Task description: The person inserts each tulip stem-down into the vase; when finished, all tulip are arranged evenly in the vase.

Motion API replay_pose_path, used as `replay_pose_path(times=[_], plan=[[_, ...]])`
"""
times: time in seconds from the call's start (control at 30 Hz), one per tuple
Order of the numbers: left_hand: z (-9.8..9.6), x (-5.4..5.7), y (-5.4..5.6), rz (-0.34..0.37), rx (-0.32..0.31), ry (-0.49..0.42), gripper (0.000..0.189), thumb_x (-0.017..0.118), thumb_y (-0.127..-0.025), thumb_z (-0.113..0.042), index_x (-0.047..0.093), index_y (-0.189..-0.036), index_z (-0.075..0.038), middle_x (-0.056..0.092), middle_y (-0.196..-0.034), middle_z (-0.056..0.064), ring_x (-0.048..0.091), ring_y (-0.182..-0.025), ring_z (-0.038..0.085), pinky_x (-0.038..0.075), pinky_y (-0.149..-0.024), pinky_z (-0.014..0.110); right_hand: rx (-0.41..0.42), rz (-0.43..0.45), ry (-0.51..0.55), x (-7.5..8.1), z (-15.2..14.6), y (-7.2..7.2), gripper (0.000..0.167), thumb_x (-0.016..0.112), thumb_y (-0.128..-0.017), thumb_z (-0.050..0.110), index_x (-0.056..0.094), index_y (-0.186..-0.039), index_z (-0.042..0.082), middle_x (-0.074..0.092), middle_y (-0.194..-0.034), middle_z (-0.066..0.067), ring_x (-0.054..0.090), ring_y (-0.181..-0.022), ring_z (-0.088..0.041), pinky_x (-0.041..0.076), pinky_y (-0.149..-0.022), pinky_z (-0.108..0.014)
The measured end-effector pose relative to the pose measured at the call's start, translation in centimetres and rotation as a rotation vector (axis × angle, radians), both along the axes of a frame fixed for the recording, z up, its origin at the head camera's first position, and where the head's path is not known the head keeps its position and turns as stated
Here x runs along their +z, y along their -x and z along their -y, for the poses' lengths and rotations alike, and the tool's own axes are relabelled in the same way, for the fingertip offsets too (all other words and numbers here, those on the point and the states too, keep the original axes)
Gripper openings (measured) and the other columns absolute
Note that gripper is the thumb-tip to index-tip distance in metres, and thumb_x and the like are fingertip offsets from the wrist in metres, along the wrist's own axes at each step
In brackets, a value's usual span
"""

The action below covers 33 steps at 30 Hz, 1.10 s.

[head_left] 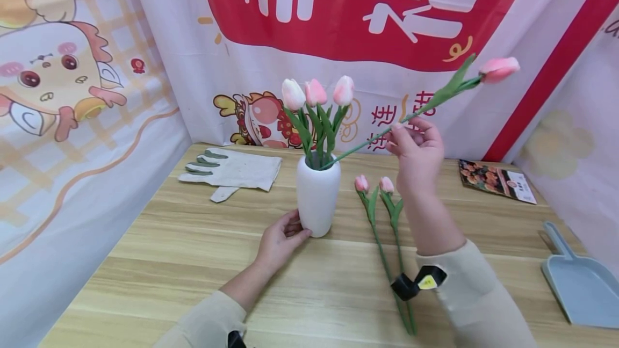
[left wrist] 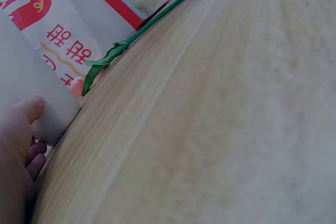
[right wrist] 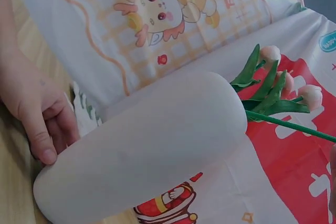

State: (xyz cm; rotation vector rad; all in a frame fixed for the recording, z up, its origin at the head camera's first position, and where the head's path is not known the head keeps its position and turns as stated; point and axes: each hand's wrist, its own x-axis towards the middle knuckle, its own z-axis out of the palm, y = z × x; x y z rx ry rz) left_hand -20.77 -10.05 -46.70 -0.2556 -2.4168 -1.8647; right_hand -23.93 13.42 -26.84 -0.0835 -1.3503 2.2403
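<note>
right hand (head_left: 419,159) pinches pink, green-stemmed tulip (head_left: 447,92) | left hand (head_left: 279,240) grips smooth white vase (head_left: 318,197)

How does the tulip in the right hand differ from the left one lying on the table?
The held tulip slants upward, pinched by the right hand; the lying tulip rests on the table. The held tulip's stem reaches the mouth of the vase; the lying tulip doesn't. Both have pink blooms and green stems.

on the table (head_left: 193,251), two tulips (head_left: 372,211) lie right of the vase (head_left: 316,197), packet (head_left: 495,180) and dustpan (head_left: 582,289) farther right
</note>
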Motion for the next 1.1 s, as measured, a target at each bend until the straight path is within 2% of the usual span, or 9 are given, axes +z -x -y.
replay_pose_path(times=[0.17,0.3,0.43,0.57,0.67,0.73,0.97,1.1], plan=[[0.0,0.0,0.0,-0.003,-0.002,0.005,0.053,0.077,-0.084,-0.015,0.058,-0.131,0.0,0.07,-0.114,0.018,0.068,-0.106,0.03,0.059,-0.092,0.037,0.01,-0.095,-0.188,-0.3,1.4,-0.2,0.02,0.069,-0.088,0.0,0.06,-0.097,0.014,0.069,-0.08,0.002,0.068,-0.068,-0.009,0.062,-0.064,-0.024],[0.1,0.0,0.0,-0.008,-0.005,0.006,0.052,0.077,-0.084,-0.013,0.058,-0.131,0.0,0.07,-0.114,0.019,0.069,-0.105,0.03,0.059,-0.092,0.036,0.047,-0.132,-0.325,-0.6,2.5,-0.4,0.023,0.068,-0.088,-0.001,0.06,-0.095,0.02,0.071,-0.082,0.005,0.069,-0.072,-0.008,0.062,-0.067,-0.025],[0.0,0.1,0.0,-0.009,-0.008,0.0,0.052,0.077,-0.084,-0.012,0.058,-0.13,0.0,0.07,-0.114,0.019,0.069,-0.105,0.03,0.059,-0.091,0.035,0.086,-0.136,-0.461,-1.0,3.5,-0.7,0.018,0.068,-0.088,-0.001,0.062,-0.101,0.011,0.071,-0.085,0.008,0.067,-0.074,-0.006,0.062,-0.068,-0.023],[0.0,0.0,0.0,-0.013,-0.008,0.0,0.051,0.077,-0.084,-0.011,0.058,-0.13,0.0,0.071,-0.114,0.019,0.069,-0.105,0.031,0.059,-0.091,0.035,0.129,-0.15,-0.613,-1.3,4.4,-0.9,0.022,0.068,-0.088,0.0,0.061,-0.109,-0.002,0.071,-0.09,-0.006,0.064,-0.072,-0.005,0.059,-0.066,-0.02],[0.0,-0.1,0.1,-0.013,-0.009,-0.001,0.051,0.077,-0.084,-0.011,0.058,-0.13,0.0,0.071,-0.114,0.019,0.069,-0.105,0.031,0.059,-0.09,0.035,0.145,-0.15,-0.741,-1.6,4.9,-1.0,0.023,0.069,-0.089,0.002,0.062,-0.11,-0.003,0.071,-0.094,-0.017,0.062,-0.073,-0.005,0.057,-0.066,-0.016],[0.0,-0.2,0.1,-0.015,-0.01,-0.002,0.051,0.077,-0.084,-0.012,0.058,-0.13,0.0,0.071,-0.114,0.019,0.069,-0.104,0.031,0.059,-0.09,0.035,0.151,-0.147,-0.811,-1.7,5.1,-0.9,0.022,0.07,-0.088,0.003,0.064,-0.108,-0.002,0.071,-0.094,-0.019,0.062,-0.075,-0.007,0.055,-0.066,-0.015],[0.0,-0.2,0.1,-0.019,-0.01,-0.003,0.051,0.077,-0.084,-0.013,0.058,-0.13,0.0,0.071,-0.114,0.019,0.069,-0.104,0.03,0.059,-0.09,0.036,0.219,-0.12,-0.978,-1.6,5.4,-0.8,0.022,0.07,-0.089,0.007,0.067,-0.11,0.002,0.073,-0.094,-0.014,0.067,-0.082,-0.02,0.059,-0.072,-0.024],[0.1,-0.2,0.1,-0.019,-0.009,0.001,0.052,0.077,-0.084,-0.013,0.058,-0.131,0.0,0.07,-0.114,0.019,0.069,-0.105,0.031,0.059,-0.091,0.036,0.25,-0.105,-1.01,-1.3,5.4,-0.7,0.027,0.071,-0.089,0.009,0.067,-0.115,0.002,0.073,-0.095,-0.015,0.068,-0.084,-0.023,0.061,-0.075,-0.031]])
